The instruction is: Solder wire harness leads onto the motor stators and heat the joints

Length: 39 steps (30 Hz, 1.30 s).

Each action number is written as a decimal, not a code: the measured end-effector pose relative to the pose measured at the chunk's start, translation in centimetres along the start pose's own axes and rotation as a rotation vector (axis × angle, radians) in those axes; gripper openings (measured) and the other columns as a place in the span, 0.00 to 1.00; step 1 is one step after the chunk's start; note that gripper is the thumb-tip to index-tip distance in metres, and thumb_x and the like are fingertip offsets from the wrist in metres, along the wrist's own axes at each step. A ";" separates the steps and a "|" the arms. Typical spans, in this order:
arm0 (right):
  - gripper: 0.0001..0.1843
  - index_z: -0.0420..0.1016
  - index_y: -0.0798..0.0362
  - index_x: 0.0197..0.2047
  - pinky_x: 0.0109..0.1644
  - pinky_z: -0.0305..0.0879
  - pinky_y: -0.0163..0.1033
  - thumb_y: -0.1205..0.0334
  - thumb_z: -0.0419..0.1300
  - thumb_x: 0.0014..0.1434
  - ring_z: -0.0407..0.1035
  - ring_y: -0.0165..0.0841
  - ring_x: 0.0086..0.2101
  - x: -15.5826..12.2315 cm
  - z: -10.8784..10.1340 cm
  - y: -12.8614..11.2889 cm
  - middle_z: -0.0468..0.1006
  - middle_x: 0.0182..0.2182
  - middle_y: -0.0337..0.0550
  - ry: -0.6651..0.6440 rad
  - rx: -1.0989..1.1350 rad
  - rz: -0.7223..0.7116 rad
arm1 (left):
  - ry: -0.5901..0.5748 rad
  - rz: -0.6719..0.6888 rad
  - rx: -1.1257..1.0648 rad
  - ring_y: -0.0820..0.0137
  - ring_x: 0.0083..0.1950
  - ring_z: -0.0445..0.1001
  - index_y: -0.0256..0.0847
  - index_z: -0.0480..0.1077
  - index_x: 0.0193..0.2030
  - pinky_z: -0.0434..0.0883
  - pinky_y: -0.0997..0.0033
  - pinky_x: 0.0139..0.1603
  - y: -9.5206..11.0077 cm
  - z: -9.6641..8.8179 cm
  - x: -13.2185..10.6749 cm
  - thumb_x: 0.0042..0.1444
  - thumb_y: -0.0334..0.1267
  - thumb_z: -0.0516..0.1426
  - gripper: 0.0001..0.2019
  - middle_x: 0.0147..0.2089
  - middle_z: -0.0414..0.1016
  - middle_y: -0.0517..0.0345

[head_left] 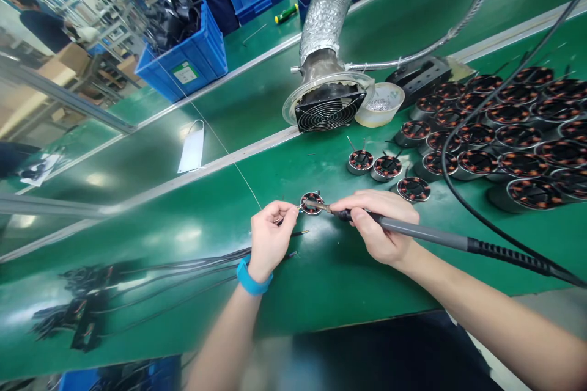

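My right hand (pixel 383 223) is wrapped round a soldering iron (pixel 413 229), its tip pointing left. The tip rests on or just above a small round motor stator (pixel 312 203) with copper windings. On its other side, my left hand (pixel 270 232), with a blue wristband, pinches a thin solder wire (pixel 238 171) that runs down from the upper left. Wire ends at its fingertips meet the stator's left rim; whether these include a cable lead I cannot make out. Black cables (pixel 192 266) with bare ends lie on the green table under my left wrist.
Several stators (pixel 518 134) crowd the right side, under the iron's black cord (pixel 447 165). A fume duct with fan (pixel 330 111) stands ahead, beside a white tub (pixel 380 105). Blue bins (pixel 183 61), a face mask (pixel 191 146) and co-workers (pixel 41 24) are farther back.
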State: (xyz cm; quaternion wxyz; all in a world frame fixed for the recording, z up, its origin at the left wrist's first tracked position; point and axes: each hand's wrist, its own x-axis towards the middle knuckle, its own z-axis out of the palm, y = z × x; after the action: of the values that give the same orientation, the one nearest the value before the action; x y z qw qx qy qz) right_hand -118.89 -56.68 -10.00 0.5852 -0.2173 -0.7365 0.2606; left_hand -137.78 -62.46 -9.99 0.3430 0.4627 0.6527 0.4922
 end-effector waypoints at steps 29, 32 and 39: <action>0.12 0.79 0.51 0.39 0.28 0.63 0.38 0.71 0.54 0.62 0.69 0.30 0.22 0.1 0.2 -0.3 0.80 0.26 0.41 0.012 -0.088 -0.063 | 0.008 -0.006 0.005 0.74 0.28 0.70 0.36 0.76 0.31 0.68 0.76 0.32 0.0 0.1 0.1 0.55 0.42 0.62 0.10 0.26 0.75 0.58; 0.12 0.80 0.51 0.42 0.27 0.65 0.37 0.72 0.55 0.63 0.72 0.29 0.23 0.1 0.4 -0.3 0.81 0.27 0.40 0.045 -0.135 -0.038 | 0.010 -0.004 -0.001 0.74 0.28 0.71 0.36 0.76 0.31 0.68 0.76 0.32 0.0 0.1 0.1 0.55 0.42 0.62 0.10 0.26 0.75 0.58; 0.14 0.80 0.49 0.47 0.32 0.72 0.38 0.70 0.54 0.66 0.76 0.31 0.27 -0.1 0.8 -0.1 0.84 0.33 0.40 0.080 -0.232 -0.022 | 0.016 -0.001 -0.001 0.73 0.28 0.71 0.37 0.76 0.30 0.68 0.74 0.32 0.1 0.1 0.1 0.54 0.43 0.63 0.10 0.26 0.75 0.58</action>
State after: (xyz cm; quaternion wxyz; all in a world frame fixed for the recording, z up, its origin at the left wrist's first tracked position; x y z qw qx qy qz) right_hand -119.62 -56.93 -10.20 0.5880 -0.2858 -0.7399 0.1582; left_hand -137.69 -62.33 -9.91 0.3381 0.4583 0.6554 0.4961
